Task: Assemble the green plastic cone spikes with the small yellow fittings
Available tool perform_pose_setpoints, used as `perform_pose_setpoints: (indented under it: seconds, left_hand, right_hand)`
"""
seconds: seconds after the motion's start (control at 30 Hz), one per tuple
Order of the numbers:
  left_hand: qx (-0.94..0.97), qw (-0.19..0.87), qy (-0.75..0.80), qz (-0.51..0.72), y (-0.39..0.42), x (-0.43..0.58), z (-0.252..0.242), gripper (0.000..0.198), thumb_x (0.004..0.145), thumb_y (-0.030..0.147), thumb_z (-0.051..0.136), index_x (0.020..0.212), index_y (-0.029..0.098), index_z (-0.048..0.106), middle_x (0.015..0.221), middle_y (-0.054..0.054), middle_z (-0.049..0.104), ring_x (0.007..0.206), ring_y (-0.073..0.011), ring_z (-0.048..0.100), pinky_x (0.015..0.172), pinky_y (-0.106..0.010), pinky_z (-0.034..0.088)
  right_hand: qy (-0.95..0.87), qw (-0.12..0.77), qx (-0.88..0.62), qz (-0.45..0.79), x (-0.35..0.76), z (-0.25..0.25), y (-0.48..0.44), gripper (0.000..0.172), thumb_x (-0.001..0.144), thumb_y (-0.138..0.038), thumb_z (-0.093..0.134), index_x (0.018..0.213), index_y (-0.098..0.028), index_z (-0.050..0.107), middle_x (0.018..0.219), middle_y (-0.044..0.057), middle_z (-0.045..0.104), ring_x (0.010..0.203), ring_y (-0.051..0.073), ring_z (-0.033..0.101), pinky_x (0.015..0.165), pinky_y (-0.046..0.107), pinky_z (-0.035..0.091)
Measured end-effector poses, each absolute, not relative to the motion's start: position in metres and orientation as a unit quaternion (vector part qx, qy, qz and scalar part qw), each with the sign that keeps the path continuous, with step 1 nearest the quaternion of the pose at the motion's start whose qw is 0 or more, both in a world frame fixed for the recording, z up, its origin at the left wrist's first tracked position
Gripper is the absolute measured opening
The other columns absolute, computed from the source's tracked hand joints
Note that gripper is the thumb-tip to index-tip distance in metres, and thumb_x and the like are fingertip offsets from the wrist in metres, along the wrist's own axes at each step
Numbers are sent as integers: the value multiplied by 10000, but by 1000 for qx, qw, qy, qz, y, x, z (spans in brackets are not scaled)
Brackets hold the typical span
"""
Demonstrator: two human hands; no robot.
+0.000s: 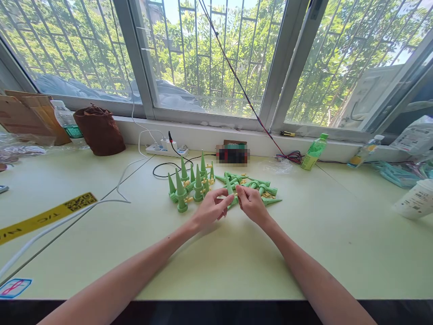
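Note:
Between my two hands is a green cone-shaped piece (229, 184), tip pointing up. My left hand (212, 208) has its fingers wrapped round the cone's lower part. The closed fingers of my right hand (251, 202) pinch at the cone's right side, where a small yellow part shows in part. Several green cones with yellow valves (181, 192) stand upright on the table to the left of my hands. More green cones (264, 186) lie on their sides in a loose pile behind and to the right of my right hand.
On the pale table (216, 271), a power strip (182, 152) with cables and a brown bag (99, 131) are at the back left. A green bottle (314, 152), another bottle (365, 152) and a white cup (415, 199) are to the right.

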State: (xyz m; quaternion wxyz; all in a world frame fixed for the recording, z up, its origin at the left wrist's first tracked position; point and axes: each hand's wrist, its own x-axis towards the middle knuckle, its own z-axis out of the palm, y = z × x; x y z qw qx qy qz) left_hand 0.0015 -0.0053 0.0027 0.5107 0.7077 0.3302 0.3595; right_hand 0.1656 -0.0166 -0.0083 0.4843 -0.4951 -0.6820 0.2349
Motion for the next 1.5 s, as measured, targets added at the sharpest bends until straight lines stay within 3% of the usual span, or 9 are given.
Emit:
perform_pose_setpoints:
  seconds: [0.23, 0.37, 0.47, 0.6, 0.73, 0.87, 1.17, 1.37, 1.5]
  left_hand:
    - [771, 344, 326, 425, -7, 4, -1, 251, 858, 421, 577, 880, 173, 606, 935, -36, 510, 569, -62, 474, 493, -212, 441]
    - [780, 294, 351, 426, -8, 4, -3, 262, 893, 424, 528, 1000, 204, 620, 1008, -46, 512, 582, -67, 476, 521, -220, 444]
    - [761, 294, 385, 431, -8, 5, -1, 331, 906, 487, 486, 990, 191, 607, 906, -30, 575, 540, -74, 471, 526, -226, 419]
    - [709, 424, 419, 377, -5, 6, 2, 587, 896, 639, 360, 672, 148, 592, 596, -5, 542, 429, -81, 440, 457, -231, 349]
    - [575, 660, 385, 293, -3, 5, 4, 631, 822, 709, 432, 710, 123, 636, 638, -28, 558, 417, -76, 436, 367, -214, 260]
    - [494, 747, 338, 288, -2, 4, 5, 508, 764, 629, 610, 756, 122, 636, 676, -14, 545, 428, -44, 384, 354, -190, 249]
    - [541, 703, 316, 336, 0, 2, 3, 470, 742, 571, 683, 656, 132, 540, 528, 31, 450, 426, -36, 353, 398, -187, 243]
    - [633, 593, 322, 379, -3, 2, 2, 438, 766, 573, 652, 721, 162, 507, 488, 47, 452, 420, -58, 375, 410, -201, 260]
    - [673, 529, 327, 401, -5, 4, 2, 380, 771, 526, 659, 866, 170, 567, 531, 58, 464, 412, -61, 394, 401, -200, 284]
  right_hand:
    - [-661, 486, -520, 237, 164, -8, -16, 554, 936, -578, 375, 519, -213, 354, 427, -24, 391, 435, 119, 360, 468, 272, 281]
    - [-648, 502, -518, 245, 163, -9, -16, 534, 946, -568, 364, 548, -212, 361, 455, -28, 394, 440, 118, 363, 464, 270, 277]
    - [-635, 518, -523, 236, 164, -7, -16, 523, 952, -564, 354, 566, -212, 363, 478, -28, 399, 453, 118, 374, 473, 268, 290]
    - [-633, 529, -525, 208, 167, -6, -17, 493, 963, -548, 341, 604, -213, 379, 517, -26, 423, 473, 119, 378, 488, 266, 298]
    - [-675, 508, -495, 200, 168, -6, -19, 460, 976, -510, 342, 632, -210, 400, 555, -25, 445, 503, 118, 401, 516, 259, 312]
    - [-696, 491, -479, 211, 168, -8, -19, 452, 972, -519, 343, 644, -212, 395, 555, -30, 442, 501, 116, 393, 514, 254, 314]
    - [-685, 493, -482, 235, 167, -13, -16, 475, 963, -541, 348, 623, -211, 380, 521, -37, 402, 474, 109, 369, 482, 252, 289]
    - [-661, 502, -492, 263, 166, -13, -15, 521, 946, -582, 356, 577, -215, 364, 459, -35, 392, 433, 111, 358, 456, 261, 280]
    - [-650, 503, -496, 281, 166, -13, -14, 556, 938, -584, 372, 521, -216, 354, 422, -27, 389, 407, 112, 365, 446, 266, 291]
